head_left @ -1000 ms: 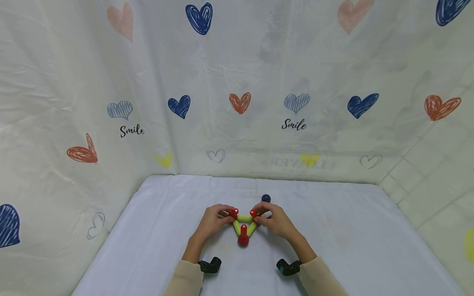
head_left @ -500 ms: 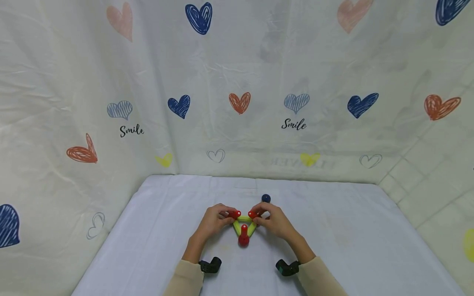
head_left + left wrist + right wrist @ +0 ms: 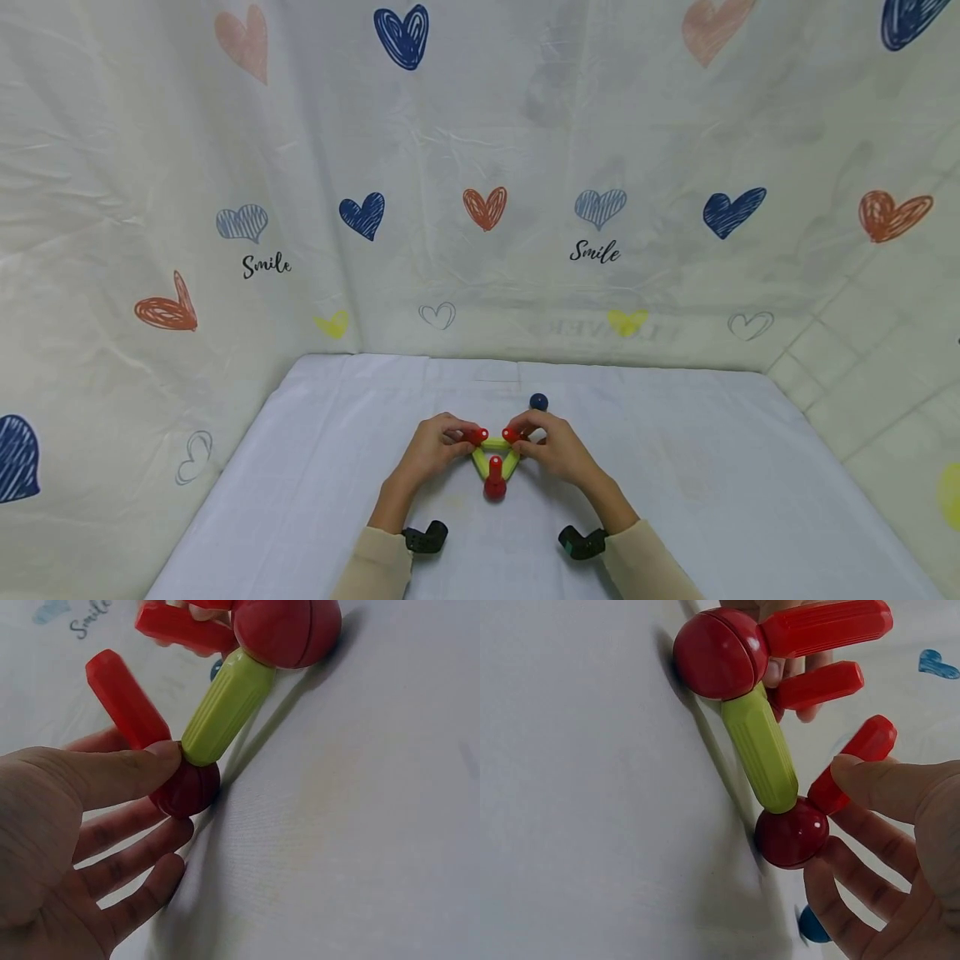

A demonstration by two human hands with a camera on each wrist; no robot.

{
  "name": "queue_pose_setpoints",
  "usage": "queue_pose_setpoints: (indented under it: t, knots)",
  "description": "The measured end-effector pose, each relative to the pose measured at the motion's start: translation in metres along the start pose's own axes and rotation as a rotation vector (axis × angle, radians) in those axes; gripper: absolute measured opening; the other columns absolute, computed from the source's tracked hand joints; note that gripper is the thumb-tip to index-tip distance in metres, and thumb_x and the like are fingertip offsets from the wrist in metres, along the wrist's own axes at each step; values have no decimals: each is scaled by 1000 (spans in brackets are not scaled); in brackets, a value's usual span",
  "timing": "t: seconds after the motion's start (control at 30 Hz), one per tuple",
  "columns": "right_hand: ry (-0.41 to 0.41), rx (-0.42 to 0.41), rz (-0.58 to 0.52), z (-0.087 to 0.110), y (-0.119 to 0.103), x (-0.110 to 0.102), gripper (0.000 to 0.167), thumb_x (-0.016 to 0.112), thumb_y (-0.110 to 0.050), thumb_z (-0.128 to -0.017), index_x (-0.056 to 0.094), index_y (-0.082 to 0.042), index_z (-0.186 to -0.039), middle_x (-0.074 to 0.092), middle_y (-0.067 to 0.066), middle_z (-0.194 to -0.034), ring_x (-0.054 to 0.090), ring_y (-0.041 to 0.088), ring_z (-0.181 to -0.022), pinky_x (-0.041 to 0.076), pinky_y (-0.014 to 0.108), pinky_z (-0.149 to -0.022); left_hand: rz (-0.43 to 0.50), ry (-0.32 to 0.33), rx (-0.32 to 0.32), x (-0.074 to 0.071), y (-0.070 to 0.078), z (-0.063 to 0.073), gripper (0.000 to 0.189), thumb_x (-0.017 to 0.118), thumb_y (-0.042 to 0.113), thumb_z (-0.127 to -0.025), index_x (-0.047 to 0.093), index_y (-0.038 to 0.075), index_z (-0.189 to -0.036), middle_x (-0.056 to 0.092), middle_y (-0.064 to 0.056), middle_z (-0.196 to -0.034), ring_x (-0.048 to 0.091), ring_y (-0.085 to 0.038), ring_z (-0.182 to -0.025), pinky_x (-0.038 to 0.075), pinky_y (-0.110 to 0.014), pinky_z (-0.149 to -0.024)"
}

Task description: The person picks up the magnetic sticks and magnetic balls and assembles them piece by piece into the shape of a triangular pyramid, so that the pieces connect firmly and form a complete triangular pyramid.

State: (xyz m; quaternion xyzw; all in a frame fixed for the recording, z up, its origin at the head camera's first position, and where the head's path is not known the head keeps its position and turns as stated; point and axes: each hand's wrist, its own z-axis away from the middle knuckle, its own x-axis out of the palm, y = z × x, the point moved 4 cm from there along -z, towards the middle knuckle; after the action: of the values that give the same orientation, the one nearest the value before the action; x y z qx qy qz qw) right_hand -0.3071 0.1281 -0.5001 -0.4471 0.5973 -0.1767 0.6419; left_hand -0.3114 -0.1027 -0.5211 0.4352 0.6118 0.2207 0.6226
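Observation:
A triangle of yellow-green rods [image 3: 761, 754] joined by red balls at its corners lies on the white cloth in front of me. From each ball a red rod sticks up. My left hand [image 3: 431, 446] pinches the far left red ball [image 3: 187, 787] at the foot of its red rod [image 3: 127, 701], thumb on the near side. At the far right corner, my right hand [image 3: 552, 443] holds a red rod [image 3: 862, 754] between thumb and fingers, above its red ball [image 3: 791, 832]. Neither hand touches the near red ball [image 3: 494, 488], whose red rod [image 3: 496, 467] stands up.
A dark blue ball [image 3: 538, 402] sits on the cloth just behind my right hand. The white-covered table [image 3: 337, 392] ends at a hanging sheet [image 3: 480, 275] printed with hearts. Black wrist cameras [image 3: 426, 537] hang below both wrists.
The two far red rods have tilted inward, toward each other. The near ball has shifted very slightly to the right. Both hands stay almost in place.

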Motion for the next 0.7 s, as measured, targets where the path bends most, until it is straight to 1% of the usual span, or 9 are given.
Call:
queue_pose_setpoints:
  t: [0.17,0.23,0.4,0.53,0.6,0.63,0.7]
  knots:
    - [0,14,5,-1,1,0,23,77,-12,-91,70,-24,-110,71,-6,-106,63,16,-101,53,32,-81,2,-28,-43,0,-3,2,26,79,16,-90,78,27,-114,72,3,-112,65,-18,-101,56,-38,-87]
    - [-2,27,7,-1,1,0,23,77,-13,-91,69,-23,-111,71,-6,-107,63,17,-102,53,32,-82,2,-37,-60,1,-4,2,25,78,17,-91,77,28,-114,72,5,-112,64,-17,-101,56,-38,-88]
    - [15,65,-12,-1,5,-7,25,76,-19,-93,68,-16,-117,70,-6,-109,62,19,-106,54,32,-86,-9,-34,-49,1,-5,1,23,79,19,-90,77,26,-112,71,4,-108,63,-15,-97,55,-33,-85]
    - [25,79,-23,0,6,-17,19,71,-17,-96,68,-15,-115,69,-3,-107,62,18,-104,54,34,-88,-28,-9,-27,0,-4,-1,23,81,17,-88,76,21,-110,71,2,-103,62,-14,-91,53,-29,-80]
    - [-8,76,-18,0,6,-21,16,68,-15,-98,68,-14,-114,69,-1,-106,62,17,-100,54,35,-87,-39,8,-18,0,-4,-2,23,82,16,-87,76,19,-109,71,1,-100,62,-13,-88,52,-28,-77]
    - [-40,71,-20,1,6,-22,15,67,-15,-98,68,-13,-113,69,0,-105,61,18,-99,53,35,-86,-41,12,-23,-1,-4,-2,23,82,16,-86,75,19,-108,71,1,-99,62,-13,-87,52,-28,-77]
    - [-131,53,-26,2,6,-23,17,66,-15,-98,67,-10,-115,68,3,-103,60,20,-97,52,34,-82,-46,21,-30,-1,-4,-2,23,83,17,-85,74,18,-106,70,1,-95,61,-12,-84,51,-28,-76]
